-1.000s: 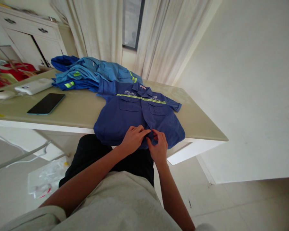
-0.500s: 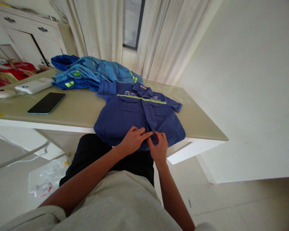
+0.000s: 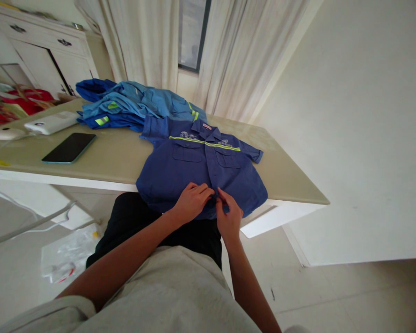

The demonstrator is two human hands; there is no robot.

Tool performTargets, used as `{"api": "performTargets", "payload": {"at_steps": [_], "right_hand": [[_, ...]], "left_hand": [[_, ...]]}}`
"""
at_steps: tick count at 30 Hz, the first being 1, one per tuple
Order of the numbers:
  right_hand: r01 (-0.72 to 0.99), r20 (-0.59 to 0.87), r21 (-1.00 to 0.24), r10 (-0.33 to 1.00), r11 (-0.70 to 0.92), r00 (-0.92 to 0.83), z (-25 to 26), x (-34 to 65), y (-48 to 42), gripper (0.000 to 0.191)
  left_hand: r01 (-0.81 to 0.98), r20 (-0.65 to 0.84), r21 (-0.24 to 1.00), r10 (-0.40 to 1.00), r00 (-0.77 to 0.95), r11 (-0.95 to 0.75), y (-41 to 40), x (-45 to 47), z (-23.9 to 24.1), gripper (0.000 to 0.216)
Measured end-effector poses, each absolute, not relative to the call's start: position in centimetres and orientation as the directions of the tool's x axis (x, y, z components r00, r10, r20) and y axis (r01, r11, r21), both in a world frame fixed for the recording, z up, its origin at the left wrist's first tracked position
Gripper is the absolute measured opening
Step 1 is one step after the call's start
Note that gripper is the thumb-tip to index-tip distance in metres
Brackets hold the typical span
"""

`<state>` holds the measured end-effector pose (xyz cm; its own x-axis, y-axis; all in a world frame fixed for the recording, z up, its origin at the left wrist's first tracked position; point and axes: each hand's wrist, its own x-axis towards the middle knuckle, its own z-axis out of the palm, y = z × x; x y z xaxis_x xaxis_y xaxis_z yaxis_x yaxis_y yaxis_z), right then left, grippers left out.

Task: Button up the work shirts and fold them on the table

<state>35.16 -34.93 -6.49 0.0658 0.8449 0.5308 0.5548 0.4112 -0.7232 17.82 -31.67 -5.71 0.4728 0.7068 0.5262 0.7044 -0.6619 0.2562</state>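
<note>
The shirt [image 3: 189, 173] lies face up on the near side of the table [image 3: 287, 178], collar toward the curtain [image 3: 149, 41], its lower part hanging over the near edge toward the person's dark trousers [image 3: 125, 226]. Both hands meet at the lower end of its front opening. The left hand [image 3: 191, 203] comes in over the cloth with its fingers bent and nearly closed, the tips gathering a bit of the front edge. The right hand [image 3: 230, 217] sits just beside it, thumb and forefinger drawn close together in a pinch on the same edge (whatever small thing may be between the tips is too hidden to tell). Above the hands, the front runs up between two flapped chest pockets to a yellow-green stripe [image 3: 187, 139] across the chest, with white marks over it. The short sleeves spread to either side. Behind the shirt's left-hand sleeve in view, a heap of blue clothes [image 3: 159, 101] lies toward the back of the table, with bright patches showing. A dark phone [image 3: 69, 148] lies flat to the left, well apart from the hands, and a white device [image 3: 52, 122] lies behind it.
</note>
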Motion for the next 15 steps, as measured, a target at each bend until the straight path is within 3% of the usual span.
{"api": "performTargets", "payload": {"at_steps": [4,11,15], "right_hand": [[0.513,0.479,-0.773,0.874,0.374,0.084,-7.1,35.5,-35.2,0.027],[0.488,0.480,-0.791,0.868,0.368,0.125,-7.5,35.4,-35.1,0.018],[0.486,0.497,-0.777,0.864,0.401,0.082,-7.2,35.2,-35.2,0.018]], "left_hand": [[0.686,0.551,0.315,0.715,0.430,-0.656,-31.7,17.8,-6.0,0.014],[0.700,0.545,0.182,0.664,0.513,-0.690,-31.6,17.5,-6.6,0.013],[0.706,0.539,0.170,0.665,0.517,-0.687,-31.6,17.4,-6.6,0.018]]}}
